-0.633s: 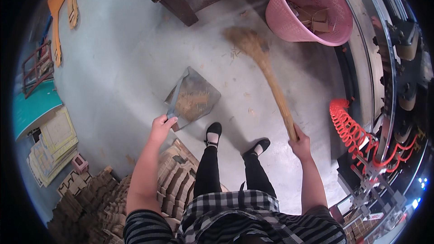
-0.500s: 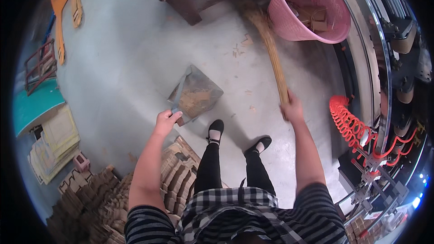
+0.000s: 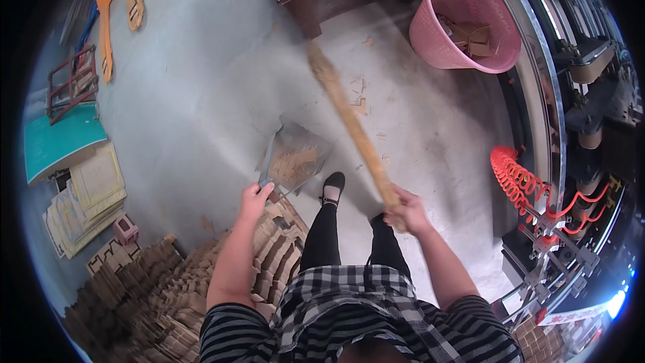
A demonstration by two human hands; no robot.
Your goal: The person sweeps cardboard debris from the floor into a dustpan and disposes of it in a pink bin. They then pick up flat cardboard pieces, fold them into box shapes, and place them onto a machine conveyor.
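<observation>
My left hand (image 3: 255, 200) is closed around the handle of a grey dustpan (image 3: 313, 169), which sits low by my feet with brown cardboard scraps (image 3: 295, 163) in it. In my right hand (image 3: 408, 211) is the lower end of a long straw-coloured broom (image 3: 359, 136). The broom slants away to the far left, its blurred head near the leg of a dark bench. Small loose cardboard bits (image 3: 359, 104) lie on the grey floor just right of the broom.
A pink basket (image 3: 430, 37) holding cardboard pieces stands far right. Along the right runs a machine with a coiled red hose (image 3: 507, 168). Stacked cardboard (image 3: 168, 302) fills the near left. An orange pallet jack (image 3: 104, 13) and a teal panel (image 3: 64, 141) are at left.
My right hand has come left and nearer to me, and the broom head has swung left, away from the pink basket. The dustpan stays in my left hand, slightly shifted.
</observation>
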